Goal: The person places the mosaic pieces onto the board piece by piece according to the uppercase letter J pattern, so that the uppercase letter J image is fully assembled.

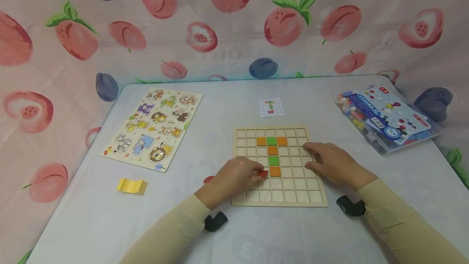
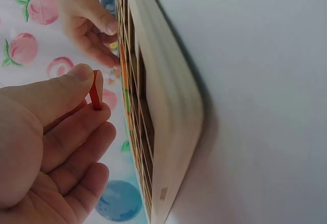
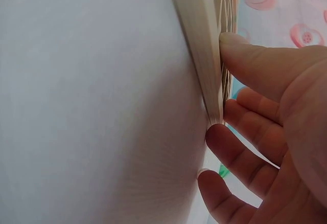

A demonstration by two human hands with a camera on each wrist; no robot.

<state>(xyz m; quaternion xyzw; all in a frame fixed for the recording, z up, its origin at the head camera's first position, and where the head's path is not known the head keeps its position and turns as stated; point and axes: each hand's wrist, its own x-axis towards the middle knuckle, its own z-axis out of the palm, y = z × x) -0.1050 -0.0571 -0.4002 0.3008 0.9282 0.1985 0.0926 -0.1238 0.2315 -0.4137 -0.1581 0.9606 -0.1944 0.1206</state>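
Note:
My left hand (image 1: 236, 176) is over the left part of a wooden grid board (image 1: 293, 196). Between thumb and fingertips it pinches a small red tile (image 2: 96, 92), which looks curved on one side in the head view. Several orange and green square tiles sit in the board's cells: an orange tile (image 1: 261, 141), a green tile (image 1: 271, 141) and others running down in a column. My right hand (image 1: 335, 162) rests at the board's right edge, thumb and fingertips touching it, fingers loosely bent. Another red tile (image 1: 208, 179) lies left of the board, partly hidden behind my left hand.
Behind the board lies a small pattern card (image 1: 271, 107). An animal puzzle board (image 1: 154, 129) is at the left, with a yellow curved block (image 1: 132, 186) nearer me. At the right stands a clear plastic box (image 1: 388, 119) of colourful pieces.

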